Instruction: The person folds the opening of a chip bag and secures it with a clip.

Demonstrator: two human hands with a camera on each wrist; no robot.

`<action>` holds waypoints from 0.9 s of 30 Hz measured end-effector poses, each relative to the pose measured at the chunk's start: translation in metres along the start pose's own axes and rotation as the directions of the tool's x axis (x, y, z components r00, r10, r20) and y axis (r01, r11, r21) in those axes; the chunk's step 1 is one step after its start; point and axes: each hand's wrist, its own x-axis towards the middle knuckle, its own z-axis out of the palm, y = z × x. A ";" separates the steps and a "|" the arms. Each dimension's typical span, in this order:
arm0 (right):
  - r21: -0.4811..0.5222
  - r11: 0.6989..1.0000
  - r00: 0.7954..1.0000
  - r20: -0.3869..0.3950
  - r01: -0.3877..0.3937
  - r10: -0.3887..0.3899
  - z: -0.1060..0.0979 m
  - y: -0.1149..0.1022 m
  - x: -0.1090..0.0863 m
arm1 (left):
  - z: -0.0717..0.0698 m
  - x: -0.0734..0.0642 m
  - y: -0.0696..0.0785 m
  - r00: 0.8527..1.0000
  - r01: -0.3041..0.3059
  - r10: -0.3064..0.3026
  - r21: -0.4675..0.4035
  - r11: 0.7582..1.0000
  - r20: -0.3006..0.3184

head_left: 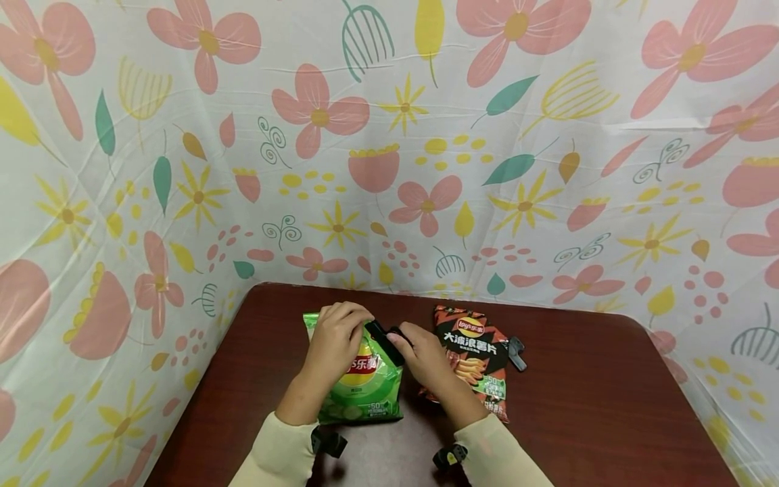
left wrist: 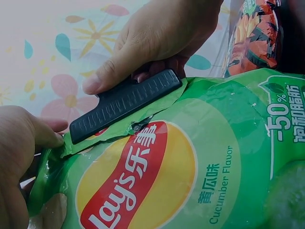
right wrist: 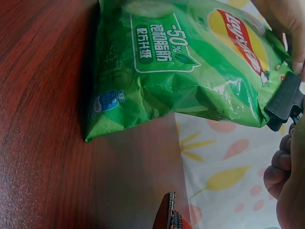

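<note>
A green bag of cucumber-flavor potato chips (head_left: 359, 389) sits upright on the table, its torn top edge folded. A black bag clip (left wrist: 126, 106) lies across that folded edge. My right hand (head_left: 426, 358) pinches the clip's handle between thumb and curled fingers. With my left hand (head_left: 333, 341) I grip the bag's upper left corner; in the left wrist view its fingers (left wrist: 50, 133) close on the green film beside the clip's end. The right wrist view shows the clip (right wrist: 285, 98) at the bag's top, the handle partly hidden by the right hand.
A black and red chip bag (head_left: 468, 358) lies to the right, just beyond my right forearm. Next to it is another dark clip (head_left: 516, 353). The brown wooden table (head_left: 584, 406) ends at a flower-patterned cloth (head_left: 426, 169) hanging behind and on both sides.
</note>
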 end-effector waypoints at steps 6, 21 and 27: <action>-0.015 1.000 1.000 0.012 -0.014 0.014 0.002 -0.004 0.001 | 0.000 0.000 0.001 1.000 0.001 -0.001 -0.002 1.000 0.000; -0.022 0.999 1.000 -0.021 -0.023 0.022 0.010 -0.005 -0.001 | -0.001 0.000 0.001 1.000 0.004 -0.004 0.000 1.000 0.006; -0.023 0.999 1.000 -0.008 -0.027 0.027 0.010 -0.006 -0.001 | -0.001 0.000 0.001 1.000 0.003 -0.003 -0.002 1.000 0.009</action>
